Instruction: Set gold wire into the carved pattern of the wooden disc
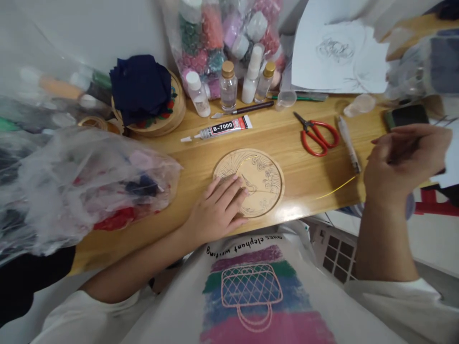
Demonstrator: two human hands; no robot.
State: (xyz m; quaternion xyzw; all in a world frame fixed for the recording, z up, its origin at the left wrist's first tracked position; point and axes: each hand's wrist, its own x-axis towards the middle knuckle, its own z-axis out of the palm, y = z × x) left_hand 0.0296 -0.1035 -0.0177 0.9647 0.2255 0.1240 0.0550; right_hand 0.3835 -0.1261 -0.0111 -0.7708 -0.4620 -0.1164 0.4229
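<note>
My left hand point(219, 205) lies with fingers stretched out over the left part of a round wooden disc point(270, 179). The disc has a raised rim and fine dark line drawings of waves and curls. A thin gold wire point(247, 159) curves across its upper left. My right hand point(405, 160) is raised at the right, its fingers curled together; what they hold, if anything, is hidden. Close to its wrist, another piece of yellow wire point(337, 188) runs up toward a white pen-like tube point(348, 143). Red-handled scissors point(317, 136) lie slightly open left of that tube.
Behind the disc lie a B-7000 glue tube point(225, 127) and a craft knife point(247, 110). Small bottles point(228, 86) stand along the back. Dark blue cloth point(141, 91) sits on a round wooden box. A plastic bag point(107, 177) fills the left; drawing paper point(337, 57) is back right.
</note>
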